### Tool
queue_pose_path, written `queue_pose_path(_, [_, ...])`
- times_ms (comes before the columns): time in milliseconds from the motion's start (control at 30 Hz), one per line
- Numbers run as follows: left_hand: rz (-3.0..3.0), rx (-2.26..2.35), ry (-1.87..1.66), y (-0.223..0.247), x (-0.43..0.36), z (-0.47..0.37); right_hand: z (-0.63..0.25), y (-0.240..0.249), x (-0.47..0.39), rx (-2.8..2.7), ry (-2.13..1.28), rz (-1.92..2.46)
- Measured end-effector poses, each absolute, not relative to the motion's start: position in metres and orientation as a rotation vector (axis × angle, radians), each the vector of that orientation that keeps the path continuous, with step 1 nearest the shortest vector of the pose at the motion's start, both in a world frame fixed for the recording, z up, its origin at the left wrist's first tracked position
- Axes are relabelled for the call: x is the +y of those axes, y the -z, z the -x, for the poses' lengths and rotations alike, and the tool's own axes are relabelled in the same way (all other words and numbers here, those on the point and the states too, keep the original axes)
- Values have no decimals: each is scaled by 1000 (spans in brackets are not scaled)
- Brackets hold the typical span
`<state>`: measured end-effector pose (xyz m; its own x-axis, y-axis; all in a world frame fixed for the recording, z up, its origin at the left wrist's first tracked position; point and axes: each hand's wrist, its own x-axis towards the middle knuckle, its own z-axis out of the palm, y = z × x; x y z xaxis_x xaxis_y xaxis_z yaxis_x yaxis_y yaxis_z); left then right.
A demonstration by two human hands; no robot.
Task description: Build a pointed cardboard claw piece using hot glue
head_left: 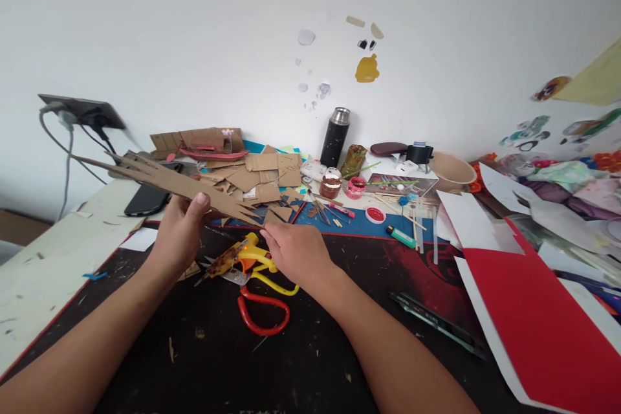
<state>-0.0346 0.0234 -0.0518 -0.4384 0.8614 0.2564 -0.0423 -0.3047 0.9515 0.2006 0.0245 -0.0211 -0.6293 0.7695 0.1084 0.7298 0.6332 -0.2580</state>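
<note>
A long cardboard piece (pixel 169 180) with pointed strips cut at both ends is held up over the desk, tilted down to the right. My left hand (pixel 182 233) grips its lower edge near the middle, thumb on its face. At its right tip, the fingers of my right hand (pixel 298 252) are pinched together at a cardboard point. Below and between the hands lie a yellow glue gun (pixel 250 249) and scissors with red and yellow handles (pixel 264 314), partly hidden by my right hand.
Cardboard scraps (pixel 264 174), a black thermos (pixel 334 137) and paint jars (pixel 330 184) stand along the wall. A cutter (pixel 434 323) and red sheet (pixel 553 323) lie right. A phone (pixel 145 200) is left, near a plugged socket (pixel 82 110).
</note>
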Motion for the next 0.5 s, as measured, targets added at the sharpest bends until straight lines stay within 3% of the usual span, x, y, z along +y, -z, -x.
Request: queue_pose_path(500, [-1052,1274,-1851,54,27,45,-202,28,29,-2604,-316,1263])
